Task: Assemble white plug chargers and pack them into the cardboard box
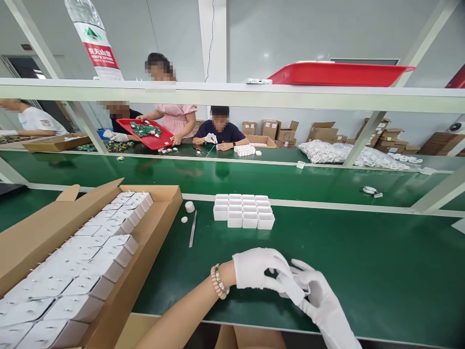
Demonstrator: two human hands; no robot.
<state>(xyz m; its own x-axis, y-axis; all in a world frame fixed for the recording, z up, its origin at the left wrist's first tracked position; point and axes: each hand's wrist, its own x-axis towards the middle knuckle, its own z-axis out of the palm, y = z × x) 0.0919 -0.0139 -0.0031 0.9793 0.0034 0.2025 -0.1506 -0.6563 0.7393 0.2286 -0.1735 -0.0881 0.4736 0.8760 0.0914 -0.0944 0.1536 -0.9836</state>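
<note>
Both of my hands wear white gloves and meet above the green work surface at the lower centre right. My left hand (259,269) has its thumb and fingers closed on one side of a small white plastic part (291,289). From the right, my right hand (314,293) grips the other side of that same part. The gloves partly cover it, so its full shape is hidden. Beyond my hands stands a block of white open-topped square cups (250,218) in rows.
An open cardboard box (156,242) of white housings fills the left. Metal tweezers (193,229) lie beside a round white piece (189,207). Across a green belt (174,172), several people work; one tilts a red tray (160,140). A shelf (218,93) spans above.
</note>
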